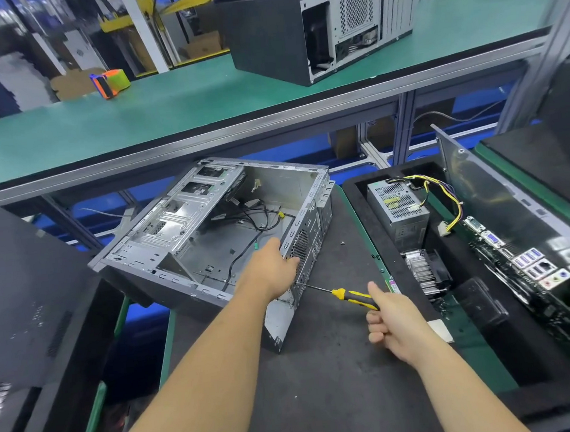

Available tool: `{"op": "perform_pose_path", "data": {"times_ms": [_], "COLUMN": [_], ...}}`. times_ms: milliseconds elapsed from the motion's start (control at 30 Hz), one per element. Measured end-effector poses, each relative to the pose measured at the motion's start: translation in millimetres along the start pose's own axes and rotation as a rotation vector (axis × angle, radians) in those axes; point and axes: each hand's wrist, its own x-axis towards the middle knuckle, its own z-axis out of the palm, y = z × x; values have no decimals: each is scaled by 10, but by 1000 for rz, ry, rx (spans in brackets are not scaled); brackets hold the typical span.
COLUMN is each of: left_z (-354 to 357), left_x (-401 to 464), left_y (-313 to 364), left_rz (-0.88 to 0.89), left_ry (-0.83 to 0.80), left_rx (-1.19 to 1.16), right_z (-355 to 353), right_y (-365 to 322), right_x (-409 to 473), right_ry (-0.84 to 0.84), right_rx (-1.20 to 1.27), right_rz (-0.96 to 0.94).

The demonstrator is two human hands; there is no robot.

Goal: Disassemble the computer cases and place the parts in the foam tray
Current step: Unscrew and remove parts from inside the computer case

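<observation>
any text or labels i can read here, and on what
None can be read.
Yellow sticker on the grey perforated power supply in the black foam tray: too blurred.
Green-edged label strip by the yellow-and-black screwdriver: too small.
Open grey metal computer case: no visible markings.

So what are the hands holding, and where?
The right hand grips a screwdriver by its yellow handle. The left hand holds the open computer case at its rear edge.

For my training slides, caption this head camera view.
Left hand grips the opened computer case; right hand aims a screwdriver at its rear panel.
</observation>
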Motion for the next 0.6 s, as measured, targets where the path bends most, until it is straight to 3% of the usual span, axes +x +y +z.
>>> {"op": "perform_pose_path", "data": {"times_ms": [133,300,367,467,600], "left_z": [-13,-22,-32,-36,-35], "left_x": [-7,-20,-28,-33,-39], "left_y": [18,38,45,55,49], "left_rz": [-5,-6,-8,-8,-6], "left_ry": [-13,-29,-30,-27,-30], "left_rx": [11,20,30,52,62], "right_z": [4,-115,-87,-31,90], "right_y": [52,107,48,-22,-62], "right_x": [9,-89,-121,-158,-157], "right_ry": [-22,-6,14,26,-25], "right_rx": [-135,-605,-674,-642,-357], "right_rz": [-225,-581,-682,-716,-513]}}
